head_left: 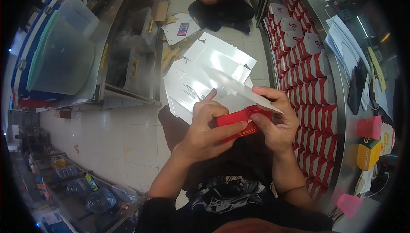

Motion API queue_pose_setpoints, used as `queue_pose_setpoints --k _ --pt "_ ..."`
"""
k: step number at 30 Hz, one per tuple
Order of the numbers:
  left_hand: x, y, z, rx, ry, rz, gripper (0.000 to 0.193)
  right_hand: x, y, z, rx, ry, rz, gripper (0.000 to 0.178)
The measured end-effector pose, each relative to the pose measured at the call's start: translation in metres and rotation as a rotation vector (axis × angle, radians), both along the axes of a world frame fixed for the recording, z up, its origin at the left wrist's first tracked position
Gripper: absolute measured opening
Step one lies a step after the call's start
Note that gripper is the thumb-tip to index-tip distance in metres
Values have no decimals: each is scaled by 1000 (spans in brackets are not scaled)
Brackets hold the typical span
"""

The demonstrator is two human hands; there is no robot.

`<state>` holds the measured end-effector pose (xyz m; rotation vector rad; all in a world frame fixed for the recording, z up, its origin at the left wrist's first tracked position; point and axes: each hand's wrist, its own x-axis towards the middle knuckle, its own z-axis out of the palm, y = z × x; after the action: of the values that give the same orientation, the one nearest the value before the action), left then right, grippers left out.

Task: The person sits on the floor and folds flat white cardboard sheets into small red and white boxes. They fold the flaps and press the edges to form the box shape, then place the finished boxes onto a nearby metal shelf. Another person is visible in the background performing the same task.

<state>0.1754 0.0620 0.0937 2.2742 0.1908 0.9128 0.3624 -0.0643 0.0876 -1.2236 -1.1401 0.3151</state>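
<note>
Left hand grips a red-and-white carton; right hand holds its edge and flap; cardboard sheets lie toward eleven o'clock; tiled floor spreads toward nine.

Left hand, right hand, holding red carton

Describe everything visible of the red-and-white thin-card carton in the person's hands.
The red-and-white thin-card carton, apparently cardboard, is partly folded. Its red body carries small yellow print; a pale, slightly blurred flap is raised above it, not closed. It sits slanted just right of and below the picture's centre. The left hand grips its left end; the right hand holds its right end, thumb against the red part. Its underside is hidden.
</note>
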Motion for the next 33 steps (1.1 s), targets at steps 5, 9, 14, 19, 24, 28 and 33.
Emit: queue_pose_setpoints --k 5,9,14,19,24,28,33 --pt "-1 4 -4 107 136 239 82 8 -2 3 23 -188 29 33" --pt "-8 11 -4 152 187 330 80 29 -19 -22 -40 189 -134 39" --pt "-17 14 -38 112 -189 195 49 87 -33 -62 -274 888 -265 61" --pt "-39 7 -64 62 50 103 40 97 -67 -117 -498 1244 370 64" --pt "-55 5 -75 17 180 238 40 75 -53 -87 -738 910 270 36" --pt "-67 19 -72 -388 -19 444 37 69 -44 -64 -516 736 -124 29" --pt "-52 10 -49 -764 -34 159 38 40 -23 -25 -200 274 -278 14"
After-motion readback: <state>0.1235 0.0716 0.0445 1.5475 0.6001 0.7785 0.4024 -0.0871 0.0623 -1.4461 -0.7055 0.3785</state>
